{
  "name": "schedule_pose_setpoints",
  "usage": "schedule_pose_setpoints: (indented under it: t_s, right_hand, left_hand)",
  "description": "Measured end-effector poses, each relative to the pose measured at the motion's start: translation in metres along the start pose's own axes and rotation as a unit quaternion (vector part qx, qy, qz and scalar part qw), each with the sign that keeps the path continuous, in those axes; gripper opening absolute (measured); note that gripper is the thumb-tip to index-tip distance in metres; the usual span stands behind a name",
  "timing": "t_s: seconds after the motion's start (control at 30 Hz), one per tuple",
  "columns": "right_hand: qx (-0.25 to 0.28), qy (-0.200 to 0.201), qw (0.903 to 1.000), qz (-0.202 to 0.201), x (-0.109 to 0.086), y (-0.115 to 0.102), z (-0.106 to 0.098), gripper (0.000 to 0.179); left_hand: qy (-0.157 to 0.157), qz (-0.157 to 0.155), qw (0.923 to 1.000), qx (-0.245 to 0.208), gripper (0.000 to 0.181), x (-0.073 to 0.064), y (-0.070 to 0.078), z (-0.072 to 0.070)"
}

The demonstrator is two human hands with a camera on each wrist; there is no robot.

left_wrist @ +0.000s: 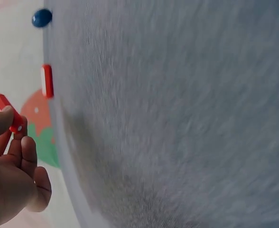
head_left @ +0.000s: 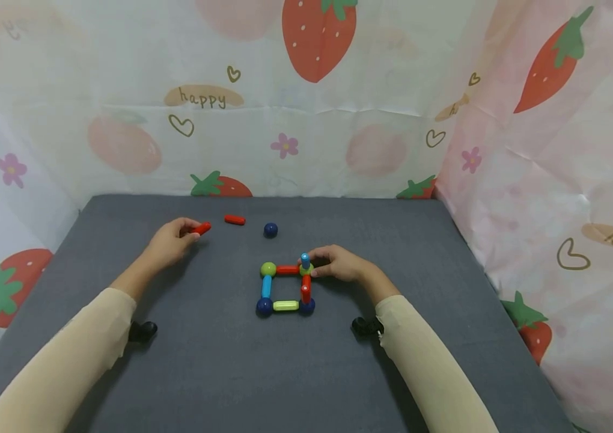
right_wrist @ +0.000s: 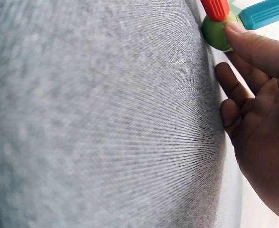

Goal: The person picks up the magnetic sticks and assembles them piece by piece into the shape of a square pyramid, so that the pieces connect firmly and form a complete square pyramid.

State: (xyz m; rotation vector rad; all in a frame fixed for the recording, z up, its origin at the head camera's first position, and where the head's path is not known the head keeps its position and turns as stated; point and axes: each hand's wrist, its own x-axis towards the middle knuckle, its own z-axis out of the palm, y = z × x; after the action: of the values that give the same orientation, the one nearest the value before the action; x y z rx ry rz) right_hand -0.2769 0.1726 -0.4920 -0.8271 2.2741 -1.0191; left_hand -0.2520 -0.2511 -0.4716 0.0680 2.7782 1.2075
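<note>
My left hand [head_left: 170, 243] pinches a red rod [head_left: 202, 228] between thumb and fingers, raised over the back left of the table. With thumb and fingertips, my right hand [head_left: 341, 264] holds the green ball [right_wrist: 215, 33] at the back right corner of a square frame of rods and balls. A blue rod [head_left: 304, 260] stands up from that ball. The frame's other corners are a green ball [head_left: 268, 269] and two dark blue balls, left [head_left: 264, 307] and right [head_left: 307, 307]. Red, light blue and yellow-green rods form its sides. Another red rod [head_left: 305, 293] rises at the front right corner.
A loose red rod [head_left: 234, 220] and a dark blue ball [head_left: 271, 230] lie towards the back of the grey table [head_left: 204, 373]. A printed strawberry cloth [head_left: 317, 120] hangs behind it and along both sides.
</note>
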Motion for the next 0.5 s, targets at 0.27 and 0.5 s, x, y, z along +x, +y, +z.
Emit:
schedule_pose_setpoints:
  t_s: [0.27,0.5]
  right_hand:
    - [0.007,0.004,0.9999,0.008,0.000,0.000,0.001,0.038]
    - [0.016,0.003,0.9998,0.008,0.000,0.000,0.001,0.039]
  left_hand:
    - [0.001,0.021,0.9994,-0.026,0.035,-0.022,0.022,0.010]
    - [-0.012,0.042,0.9977,-0.051,0.032,-0.040,0.044,0.019]
